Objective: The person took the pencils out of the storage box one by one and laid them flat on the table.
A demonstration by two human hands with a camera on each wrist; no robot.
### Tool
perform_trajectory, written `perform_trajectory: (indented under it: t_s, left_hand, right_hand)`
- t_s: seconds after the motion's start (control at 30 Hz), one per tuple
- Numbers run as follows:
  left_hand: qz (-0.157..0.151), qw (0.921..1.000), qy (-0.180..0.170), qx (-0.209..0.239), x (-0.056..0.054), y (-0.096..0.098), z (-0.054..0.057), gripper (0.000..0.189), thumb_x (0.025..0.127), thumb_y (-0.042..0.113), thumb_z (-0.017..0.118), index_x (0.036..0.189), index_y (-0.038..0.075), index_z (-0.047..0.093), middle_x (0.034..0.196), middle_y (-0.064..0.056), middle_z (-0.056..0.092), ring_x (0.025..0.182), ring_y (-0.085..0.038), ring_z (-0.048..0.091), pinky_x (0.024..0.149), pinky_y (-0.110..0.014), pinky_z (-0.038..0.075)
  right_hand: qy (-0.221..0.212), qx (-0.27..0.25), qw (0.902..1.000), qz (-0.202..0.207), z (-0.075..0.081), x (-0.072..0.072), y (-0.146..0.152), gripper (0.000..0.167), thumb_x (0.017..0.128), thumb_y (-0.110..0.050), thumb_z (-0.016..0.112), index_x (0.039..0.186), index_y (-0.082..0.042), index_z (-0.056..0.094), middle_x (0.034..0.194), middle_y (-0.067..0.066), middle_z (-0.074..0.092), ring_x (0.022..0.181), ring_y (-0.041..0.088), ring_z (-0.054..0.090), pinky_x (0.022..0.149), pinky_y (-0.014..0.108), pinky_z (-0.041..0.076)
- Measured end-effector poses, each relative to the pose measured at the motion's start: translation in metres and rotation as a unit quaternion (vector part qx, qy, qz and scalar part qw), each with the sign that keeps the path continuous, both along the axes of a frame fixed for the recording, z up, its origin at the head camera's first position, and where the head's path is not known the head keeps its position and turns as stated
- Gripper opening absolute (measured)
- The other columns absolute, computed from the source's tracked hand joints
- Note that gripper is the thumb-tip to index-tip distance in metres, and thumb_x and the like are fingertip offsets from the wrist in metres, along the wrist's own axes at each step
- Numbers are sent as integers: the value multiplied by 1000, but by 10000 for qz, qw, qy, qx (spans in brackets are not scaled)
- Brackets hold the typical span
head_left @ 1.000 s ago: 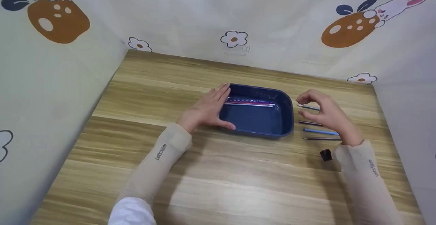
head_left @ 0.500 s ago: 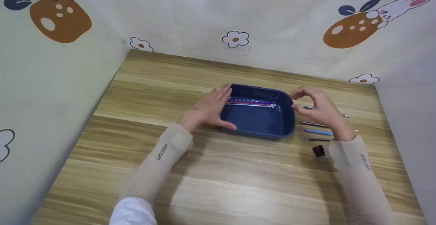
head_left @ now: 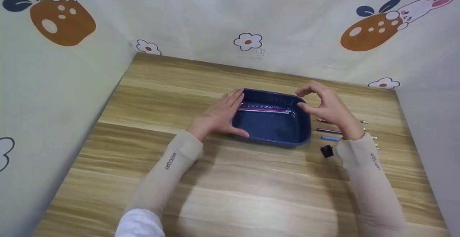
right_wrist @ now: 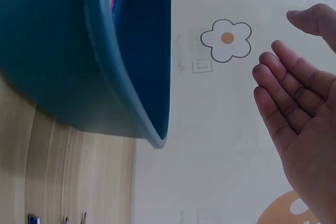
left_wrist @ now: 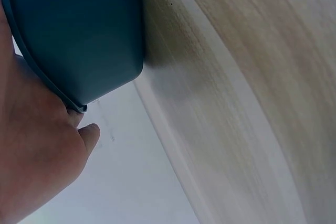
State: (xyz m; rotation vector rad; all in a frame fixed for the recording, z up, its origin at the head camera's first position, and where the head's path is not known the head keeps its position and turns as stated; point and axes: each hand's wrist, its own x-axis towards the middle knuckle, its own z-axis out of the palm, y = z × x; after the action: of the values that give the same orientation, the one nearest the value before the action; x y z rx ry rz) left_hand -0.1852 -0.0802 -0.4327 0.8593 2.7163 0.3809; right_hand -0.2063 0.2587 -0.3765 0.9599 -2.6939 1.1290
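A dark blue rectangular box (head_left: 271, 131), without a lid, stands on the wooden table. Several thin pencils (head_left: 264, 110), purple and pinkish among them, lie along its floor near the back wall. My left hand (head_left: 219, 114) rests over the box's left end, fingers straight along the rim and thumb over the front edge. At the back right corner is my right hand (head_left: 325, 104), thumb and fingers spread apart. The right wrist view shows that hand's palm (right_wrist: 315, 114) with nothing in it, beside the box wall (right_wrist: 58, 66).
More pencils lie right of the box in rough rows, including a blue one (head_left: 330, 138) and a dark one (head_left: 329, 131); my right forearm covers parts of them. A small black block (head_left: 327, 151) sits at my right wrist. A patterned cloth wall (head_left: 201, 32) borders the table's back.
My right hand has moved left and away from me, from beside the pencils to the box's back right corner. My left hand and the box have stayed put.
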Motion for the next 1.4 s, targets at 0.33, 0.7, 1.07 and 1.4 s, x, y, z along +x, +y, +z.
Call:
perform_trajectory:
  t_s: [0.33, 0.7, 1.07, 1.4]
  left_hand:
    - [0, 9998, 142, -106, 0, -1, -2, 134, 71, 82, 65, 160, 3, 3, 170, -12, -4, 158, -25, -2, 130, -40, 4]
    - [49, 9999, 74, -79, 0, -2, -1, 134, 71, 84, 63, 160, 5, 2, 170, -10, -5, 158, -24, -3, 129, -40, 4]
    - [42, 9999, 111, -15, 0, 0, -3, 134, 70, 84, 63, 160, 5, 3, 170, -9, -5, 158, -23, -4, 130, -40, 3]
    - [-5, 9999, 71, 97, 0, 0, -3, 132, 73, 81, 64, 160, 4, 4, 170, -10, -7, 158, -23, -5, 129, -42, 4]
  right_hand:
    - [128, -159, 9995, 260, 3, -10, -20, 26, 84, -6, 77, 110, -8, 70, 106, 7, 70, 100, 16, 63, 94, 17, 45]
    - [110, -273, 9982, 521, 9, -21, -42, 23, 87, -9, 75, 109, -10, 70, 104, 3, 70, 101, 19, 65, 94, 24, 48]
    - [174, -366, 9979, 514, 4, -36, -55, 27, 85, -7, 76, 110, -2, 69, 105, 14, 71, 101, 20, 65, 95, 20, 47]
    - [231, -548, 9967, 560, 10, -32, -75, 27, 82, 7, 73, 107, 12, 65, 102, 26, 68, 99, 38, 65, 94, 39, 52]
